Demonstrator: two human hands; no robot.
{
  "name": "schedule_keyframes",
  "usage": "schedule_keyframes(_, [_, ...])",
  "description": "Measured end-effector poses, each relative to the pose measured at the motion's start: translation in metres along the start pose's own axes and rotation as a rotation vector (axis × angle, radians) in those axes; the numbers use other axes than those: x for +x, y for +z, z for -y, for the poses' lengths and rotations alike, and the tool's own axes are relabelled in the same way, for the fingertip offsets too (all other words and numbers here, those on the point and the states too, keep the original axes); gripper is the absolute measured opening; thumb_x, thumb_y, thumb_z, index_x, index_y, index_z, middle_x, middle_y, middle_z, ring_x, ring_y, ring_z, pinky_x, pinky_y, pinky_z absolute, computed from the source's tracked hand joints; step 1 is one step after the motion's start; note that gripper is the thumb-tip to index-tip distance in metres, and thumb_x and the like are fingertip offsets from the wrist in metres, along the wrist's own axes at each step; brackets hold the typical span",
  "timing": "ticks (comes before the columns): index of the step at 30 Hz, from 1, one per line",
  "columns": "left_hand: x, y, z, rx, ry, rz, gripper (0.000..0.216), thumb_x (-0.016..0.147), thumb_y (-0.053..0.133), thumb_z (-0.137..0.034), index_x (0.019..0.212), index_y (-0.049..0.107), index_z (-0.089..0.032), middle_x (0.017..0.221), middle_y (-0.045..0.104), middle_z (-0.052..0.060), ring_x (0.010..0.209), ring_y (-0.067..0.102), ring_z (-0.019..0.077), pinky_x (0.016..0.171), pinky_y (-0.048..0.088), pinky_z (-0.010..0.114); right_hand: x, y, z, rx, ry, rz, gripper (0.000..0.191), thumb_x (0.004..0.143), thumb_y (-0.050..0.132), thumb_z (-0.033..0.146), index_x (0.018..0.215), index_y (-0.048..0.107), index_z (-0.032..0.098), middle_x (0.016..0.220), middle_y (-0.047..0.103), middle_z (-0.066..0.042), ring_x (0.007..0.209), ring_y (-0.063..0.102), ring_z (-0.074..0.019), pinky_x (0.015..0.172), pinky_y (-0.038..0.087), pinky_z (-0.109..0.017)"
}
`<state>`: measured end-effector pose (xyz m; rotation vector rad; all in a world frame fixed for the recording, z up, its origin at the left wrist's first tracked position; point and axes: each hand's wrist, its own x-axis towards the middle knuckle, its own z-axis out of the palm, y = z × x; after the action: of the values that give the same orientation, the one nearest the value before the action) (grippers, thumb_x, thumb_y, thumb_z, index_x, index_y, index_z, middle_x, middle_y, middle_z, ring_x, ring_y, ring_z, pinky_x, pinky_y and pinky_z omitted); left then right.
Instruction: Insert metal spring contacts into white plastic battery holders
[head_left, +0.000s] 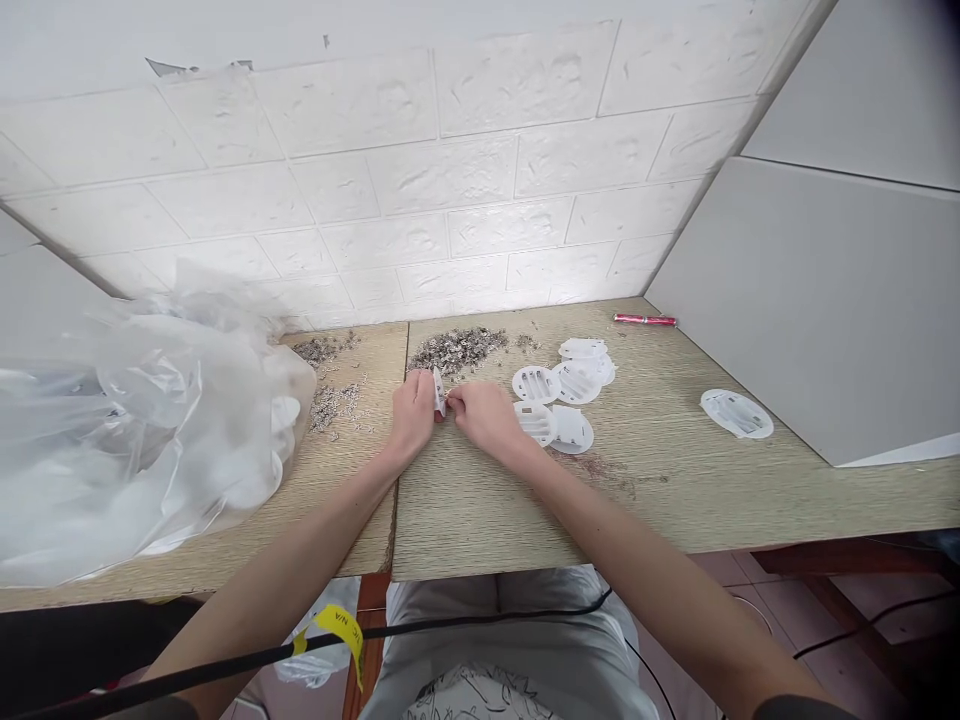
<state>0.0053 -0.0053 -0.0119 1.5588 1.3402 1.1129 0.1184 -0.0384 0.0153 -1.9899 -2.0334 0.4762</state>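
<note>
My left hand (413, 410) holds a small white round plastic part (439, 390) on edge over the wooden table (480, 500), fingers closed around it. My right hand (484, 413) is pinched against the same part from the right; what its fingertips hold, if anything, is too small to make out. Just beyond the hands lies a pile of small grey metal pieces (457, 348). Several white round plastic parts (559, 395) lie flat to the right of my right hand.
A large clear plastic bag (127, 430) with white parts fills the table's left. More grey pieces (326, 400) lie scattered beside it. A single white part (736, 413) and a red pen (645, 320) sit at the right, near a grey panel (825, 300).
</note>
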Motion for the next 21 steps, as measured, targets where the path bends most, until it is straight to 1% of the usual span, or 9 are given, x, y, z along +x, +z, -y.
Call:
schedule_keyframes(5, [-0.001,0.002,-0.001,0.069,0.028,-0.056,0.033,0.089,0.038,-0.021,0.056,0.039,-0.020,0.060,0.045,0.001,0.053,0.042,0.0128,0.051,0.031,0.028,0.002,-0.001,0.001,-0.087,-0.042,0.001,0.025,0.084,0.047,0.011,0.084,0.072,0.015,0.085,0.071,-0.012,0.078,0.064,-0.0214,0.063,0.037,-0.028])
schedule_keyframes(9, [-0.002,0.003,0.002,0.072,0.025,-0.067,0.033,0.090,0.037,-0.021,0.057,0.037,-0.020,0.060,0.042,0.000,0.054,0.040,0.0132,0.051,0.029,0.028,0.004,0.003,-0.003,-0.114,-0.110,-0.019,0.024,0.081,0.048,0.008,0.081,0.072,0.015,0.081,0.071,-0.011,0.074,0.064,-0.0205,0.060,0.036,-0.027])
schedule_keyframes(13, [0.000,0.005,0.008,0.086,0.047,-0.079,0.033,0.090,0.036,-0.023,0.058,0.038,-0.020,0.060,0.044,0.000,0.056,0.041,0.0141,0.054,0.030,0.028,0.006,0.008,-0.006,-0.149,-0.155,-0.044,0.024,0.080,0.049,0.008,0.083,0.072,0.015,0.082,0.071,-0.011,0.075,0.064,-0.0212,0.061,0.036,-0.027])
schedule_keyframes(17, [0.002,0.006,0.013,0.069,0.062,-0.056,0.033,0.090,0.035,-0.026,0.057,0.039,-0.021,0.058,0.045,0.000,0.056,0.041,0.0147,0.054,0.029,0.028,0.006,0.010,-0.008,-0.156,-0.179,-0.037,0.025,0.084,0.047,0.011,0.087,0.072,0.014,0.085,0.071,-0.013,0.077,0.064,-0.0219,0.064,0.037,-0.028])
schedule_keyframes(21, [0.002,0.004,0.010,0.080,0.098,-0.025,0.032,0.088,0.036,-0.025,0.056,0.041,-0.020,0.059,0.047,0.001,0.058,0.043,0.0147,0.056,0.031,0.028,0.005,0.008,-0.013,-0.102,-0.240,-0.060,0.030,0.092,0.041,0.018,0.089,0.070,0.017,0.086,0.071,-0.010,0.078,0.064,-0.0210,0.065,0.036,-0.027])
